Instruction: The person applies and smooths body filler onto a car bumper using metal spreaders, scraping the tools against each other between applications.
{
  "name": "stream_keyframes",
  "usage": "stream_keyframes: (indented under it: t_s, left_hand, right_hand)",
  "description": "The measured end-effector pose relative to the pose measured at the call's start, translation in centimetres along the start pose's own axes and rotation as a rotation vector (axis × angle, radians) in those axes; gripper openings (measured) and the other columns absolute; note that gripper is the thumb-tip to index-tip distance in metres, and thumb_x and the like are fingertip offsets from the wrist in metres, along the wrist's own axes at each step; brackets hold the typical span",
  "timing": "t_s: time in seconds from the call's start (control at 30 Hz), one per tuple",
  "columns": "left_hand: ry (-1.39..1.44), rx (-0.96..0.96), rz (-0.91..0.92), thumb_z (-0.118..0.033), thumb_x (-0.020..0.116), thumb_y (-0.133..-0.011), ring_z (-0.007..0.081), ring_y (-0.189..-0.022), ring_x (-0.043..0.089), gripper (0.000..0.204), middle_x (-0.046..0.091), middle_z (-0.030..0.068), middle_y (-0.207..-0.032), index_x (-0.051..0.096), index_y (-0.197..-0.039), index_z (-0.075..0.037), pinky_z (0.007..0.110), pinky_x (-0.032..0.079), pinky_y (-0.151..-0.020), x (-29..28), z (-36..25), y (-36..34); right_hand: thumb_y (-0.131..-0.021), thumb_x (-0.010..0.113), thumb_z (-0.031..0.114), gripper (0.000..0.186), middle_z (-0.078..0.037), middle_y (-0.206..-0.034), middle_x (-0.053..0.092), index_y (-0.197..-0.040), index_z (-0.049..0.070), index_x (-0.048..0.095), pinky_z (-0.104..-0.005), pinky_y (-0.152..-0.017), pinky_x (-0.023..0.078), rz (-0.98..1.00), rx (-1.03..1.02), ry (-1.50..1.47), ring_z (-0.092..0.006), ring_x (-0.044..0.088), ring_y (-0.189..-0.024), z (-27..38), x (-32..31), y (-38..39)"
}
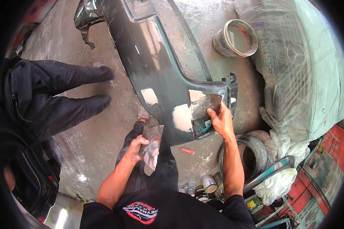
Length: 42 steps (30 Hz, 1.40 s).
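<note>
A dark grey car body panel [141, 57] stretches from the top of the view toward me, with pale body filler patches [182, 118] near its close end. My right hand [222, 123] pinches a flat metal putty spreader [208, 106], laid against the panel at its right corner, over a pale patch and next to the lamp opening [202, 128]. In my left hand [134, 148] is a second metal spreader plate [153, 142], held in front of my legs, apart from the panel. Pale filler shows on its lower part.
An open bucket [237, 38] stands beyond the panel, left of a car under plastic sheeting [290, 57]. Tyres [252, 152], cans [209, 183] and plastic bags [276, 185] crowd my right side. A red object [187, 151] lies on the floor. Another person's legs [68, 78] are at left.
</note>
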<state>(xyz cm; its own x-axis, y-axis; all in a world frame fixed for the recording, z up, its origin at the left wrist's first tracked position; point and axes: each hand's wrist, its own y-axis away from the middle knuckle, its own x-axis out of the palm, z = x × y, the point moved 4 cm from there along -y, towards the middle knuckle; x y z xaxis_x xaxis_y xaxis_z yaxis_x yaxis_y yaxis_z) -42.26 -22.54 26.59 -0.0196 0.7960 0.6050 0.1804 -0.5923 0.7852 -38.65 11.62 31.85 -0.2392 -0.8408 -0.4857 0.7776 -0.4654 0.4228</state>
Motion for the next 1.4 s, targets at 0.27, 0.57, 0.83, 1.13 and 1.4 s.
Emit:
stream_keyframes:
  t_s: [0.27,0.57,0.83,1.13,1.4]
  left_hand:
    - [-0.018,-0.071,0.047,-0.020,0.059,-0.066,0.0335,-0.145,0.036,0.093,0.037,0.0234,-0.154,0.029,-0.149,0.010,0.042,0.023,-0.124,0.2,-0.3,0.0]
    - [-0.188,-0.157,-0.012,-0.018,0.058,-0.066,0.0339,-0.143,0.040,0.091,0.040,0.0241,-0.152,0.032,-0.149,0.009,0.043,0.030,-0.121,1.1,-1.6,1.0]
    - [-0.170,-0.071,0.051,-0.013,0.060,-0.068,0.0432,-0.129,0.053,0.085,0.050,0.0247,-0.144,0.036,-0.147,0.009,0.049,0.043,-0.112,-0.7,-3.1,4.9]
    - [-0.518,-0.123,-0.163,-0.004,0.067,-0.090,0.0200,-0.106,0.068,0.040,0.069,0.0068,-0.117,0.058,-0.129,-0.003,0.037,0.054,-0.094,5.0,1.4,4.5]
    - [-0.421,-0.299,-0.200,-0.003,0.062,-0.095,0.0241,-0.106,0.068,0.037,0.066,0.0115,-0.123,0.055,-0.131,-0.002,0.041,0.058,-0.091,7.8,8.2,2.0]
  right_hand:
    - [-0.088,0.065,0.005,0.039,-0.017,-0.104,0.073,-0.127,0.003,0.060,-0.0364,-0.086,0.051,-0.090,0.053,-0.085,-0.0274,0.070,-0.093,-0.1,-0.4,0.7]
    - [-0.089,0.067,0.005,0.038,-0.016,-0.113,0.070,-0.126,-0.001,0.059,-0.0359,-0.094,0.048,-0.288,0.009,-0.185,-0.0243,0.065,-0.103,-3.8,-3.4,3.8]
    - [-0.086,0.066,-0.001,0.057,-0.012,-0.130,0.059,-0.139,-0.004,0.047,-0.0346,-0.102,0.044,-0.476,0.401,-0.626,-0.0222,0.056,-0.118,-7.5,-4.0,19.5]
    - [-0.081,0.068,0.004,0.033,-0.010,-0.098,0.072,-0.113,-0.004,0.065,-0.0337,-0.081,0.053,-0.410,0.577,-0.851,-0.0221,0.069,-0.089,-8.8,5.4,29.8]
    - [-0.085,0.063,0.003,0.051,-0.031,-0.119,0.061,-0.135,0.003,0.054,-0.0437,-0.092,0.052,-0.468,0.364,-0.377,-0.0444,0.064,-0.103,-3.1,4.6,30.3]
